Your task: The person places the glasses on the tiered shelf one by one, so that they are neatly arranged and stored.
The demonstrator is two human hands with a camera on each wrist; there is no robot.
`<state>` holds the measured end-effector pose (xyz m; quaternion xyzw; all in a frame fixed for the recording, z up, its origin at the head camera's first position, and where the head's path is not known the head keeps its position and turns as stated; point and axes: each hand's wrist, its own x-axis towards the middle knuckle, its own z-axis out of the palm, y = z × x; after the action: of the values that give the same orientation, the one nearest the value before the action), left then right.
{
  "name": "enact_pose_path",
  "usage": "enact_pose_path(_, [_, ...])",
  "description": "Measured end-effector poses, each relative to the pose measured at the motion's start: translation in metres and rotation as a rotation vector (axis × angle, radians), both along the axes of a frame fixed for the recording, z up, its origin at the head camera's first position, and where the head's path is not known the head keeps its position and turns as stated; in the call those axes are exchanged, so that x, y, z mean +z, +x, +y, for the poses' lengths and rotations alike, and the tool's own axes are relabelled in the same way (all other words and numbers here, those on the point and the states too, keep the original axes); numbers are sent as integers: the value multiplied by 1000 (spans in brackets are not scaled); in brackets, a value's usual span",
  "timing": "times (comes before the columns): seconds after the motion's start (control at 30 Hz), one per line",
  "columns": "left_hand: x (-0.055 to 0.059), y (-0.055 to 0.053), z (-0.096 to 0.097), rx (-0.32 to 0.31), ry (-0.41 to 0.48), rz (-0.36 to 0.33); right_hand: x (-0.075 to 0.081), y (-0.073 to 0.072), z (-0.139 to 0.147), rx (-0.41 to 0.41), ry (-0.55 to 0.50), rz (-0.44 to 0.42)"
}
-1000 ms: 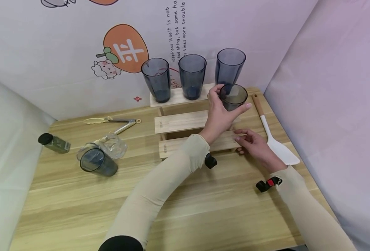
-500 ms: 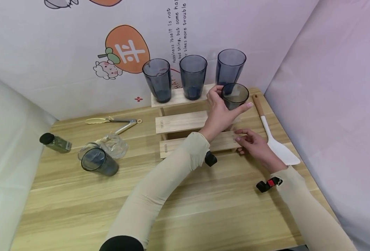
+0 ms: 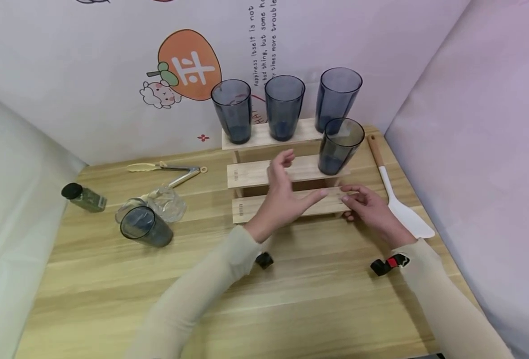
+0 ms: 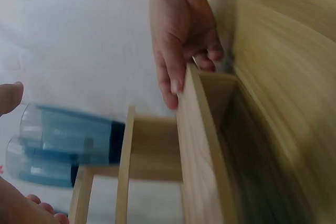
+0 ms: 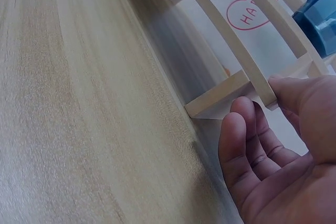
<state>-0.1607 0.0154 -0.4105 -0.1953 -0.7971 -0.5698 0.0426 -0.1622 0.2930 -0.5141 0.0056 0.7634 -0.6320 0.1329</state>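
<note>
A three-step wooden rack (image 3: 251, 205) stands at the back of the table. Three blue-grey glass tumblers (image 3: 284, 107) are lined up on its top step. Another tumbler (image 3: 341, 147) stands upright at the right end of the middle step, in front of the rightmost one. My left hand (image 3: 282, 199), fingers and thumb spread apart, hovers over the lower steps, left of that tumbler and holding nothing. With thumb above and fingers under, my right hand (image 3: 372, 212) grips the right end of the lowest board, as the right wrist view shows at the hand (image 5: 294, 145).
On the left are a tumbler (image 3: 149, 229), a clear glass cup (image 3: 169, 205), tongs (image 3: 188, 172) and a black-capped spice jar (image 3: 87, 198). A white spatula (image 3: 403, 215) with a wooden handle lies right of the rack. A printed white curtain (image 3: 112, 99) hangs behind.
My left hand has let go of the tumbler, which now stands on the middle step, and has drawn back left and toward me. My right hand keeps its grip on the rack.
</note>
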Motion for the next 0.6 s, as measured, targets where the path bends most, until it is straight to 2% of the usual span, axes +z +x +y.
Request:
enact_pose_path(0.1, [-8, 14, -39, 51, -43, 47, 1, -1, 0, -2, -9, 12])
enact_pose_path(0.17, [-14, 22, -69, 112, -92, 62, 2, -1, -1, 0, -13, 13])
enact_pose_path(0.27, [-26, 35, -118, 257, -179, 76, 2, -1, -1, 4, -1, 17])
enact_pose_path(0.33, [-33, 43, -151, 386, -256, 92, 2, 0, -1, 4, 10, 25])
enact_pose_path(0.4, [-40, 50, -181, 500, -325, 168, 2, 0, 0, 4, 16, 32])
enact_pose_path(0.47, [-43, 59, -204, 600, -384, 277, 2, 1, 0, -1, 12, 32])
enact_pose_path(0.57, [-40, 70, -226, 706, -438, 457, 2, 1, 0, -2, 12, 32])
enact_pose_path(0.6, [-38, 72, -231, 754, -439, 497, 3, 1, 0, -5, 9, 30])
